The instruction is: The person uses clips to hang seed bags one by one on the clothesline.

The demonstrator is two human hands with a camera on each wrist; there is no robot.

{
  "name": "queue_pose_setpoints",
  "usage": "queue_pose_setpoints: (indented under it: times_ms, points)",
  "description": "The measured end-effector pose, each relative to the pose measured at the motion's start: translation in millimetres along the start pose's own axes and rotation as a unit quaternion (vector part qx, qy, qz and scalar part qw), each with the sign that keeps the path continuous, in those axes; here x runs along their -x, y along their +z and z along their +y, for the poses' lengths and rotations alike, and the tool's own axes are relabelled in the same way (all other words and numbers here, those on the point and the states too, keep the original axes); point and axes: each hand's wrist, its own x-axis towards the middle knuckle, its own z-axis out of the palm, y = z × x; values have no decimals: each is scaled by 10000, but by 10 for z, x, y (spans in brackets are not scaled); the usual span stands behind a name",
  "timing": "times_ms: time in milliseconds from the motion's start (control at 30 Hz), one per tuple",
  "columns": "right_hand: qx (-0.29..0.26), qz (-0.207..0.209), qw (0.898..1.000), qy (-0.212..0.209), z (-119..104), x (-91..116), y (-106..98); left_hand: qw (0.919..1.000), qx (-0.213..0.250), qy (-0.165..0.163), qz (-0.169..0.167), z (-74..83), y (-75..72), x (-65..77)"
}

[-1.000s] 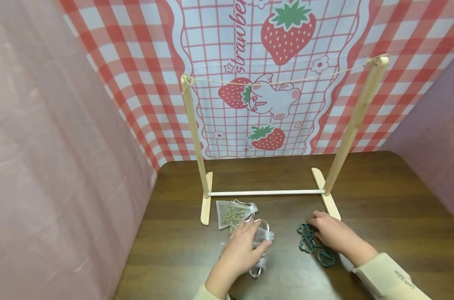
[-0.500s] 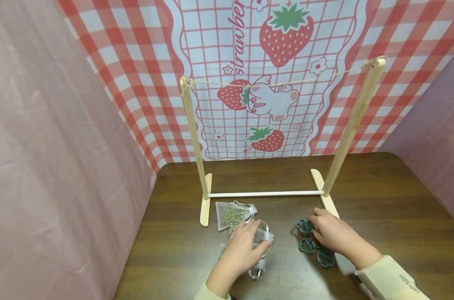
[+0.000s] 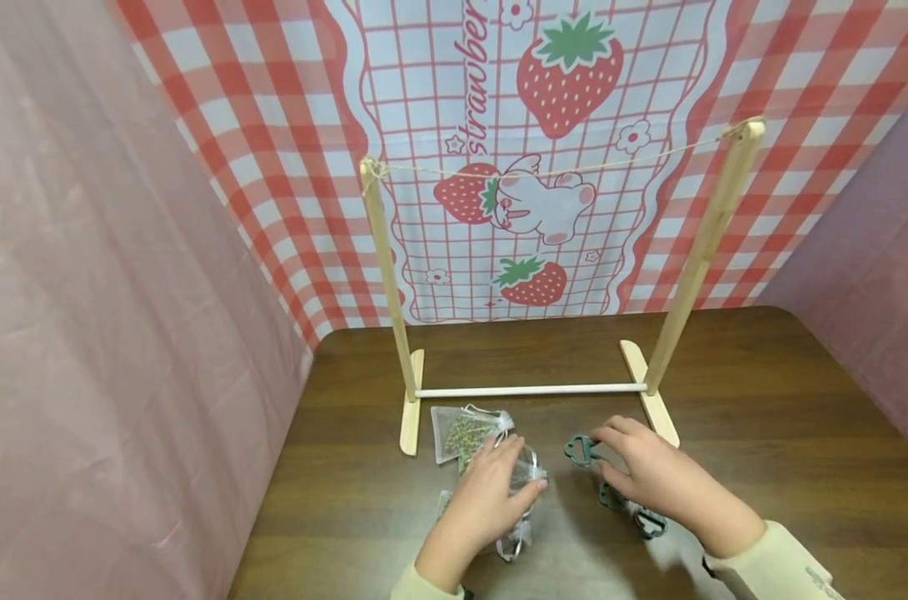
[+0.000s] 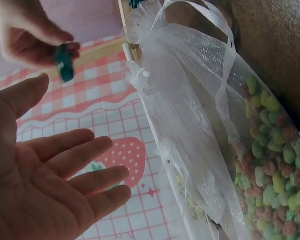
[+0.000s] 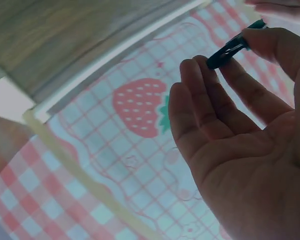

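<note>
In the head view my right hand (image 3: pixel 652 479) pinches a dark green cloud-shaped clip (image 3: pixel 578 450) between thumb and fingertips, held over the table. The right wrist view shows the clip (image 5: pixel 232 50) edge-on. Two similar green clips (image 3: pixel 651 523) lie below that hand, partly covered by it. My left hand (image 3: pixel 487 496) is over several white mesh drawstring bags (image 3: pixel 448 429) and hides part of them. In the left wrist view its fingers (image 4: pixel 75 152) are straight and spread, with nothing gripped. Beside them a bag (image 4: pixel 277 170) shows green, yellow and brown pebble-like pieces inside.
A wooden frame stands behind the bags, with two posts (image 3: pixel 701 258), a white bottom rod (image 3: pixel 532 391) and a string (image 3: pixel 626 163) tied between the post tops. Its feet (image 3: pixel 411 417) rest on the brown table (image 3: pixel 334 500). A strawberry-print cloth (image 3: pixel 424 100) hangs behind.
My right hand has separated one green clip from the group and moved it left, toward the bags. My left hand has stayed over the bags. The head view has shifted slightly.
</note>
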Motion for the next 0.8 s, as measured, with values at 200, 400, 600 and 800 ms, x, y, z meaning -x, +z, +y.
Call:
queue_pose_setpoints:
  times_ms: [200,400,600,800]
  points:
    - [-259,369,9976,-528,-203,-46,-42,9995,108,262,117,17,-1,-8]
    - [-358,674,9927,-931,-333,-83,-40,9965,35,747,364,53,-21,-14]
    - [-402,844,9902,-1035,-415,-102,-42,9854,-184,1460,860,63,-33,-26]
    - [-317,866,9906,-1007,-446,-96,-49,9780,64,1604,1332,71,-25,-24]
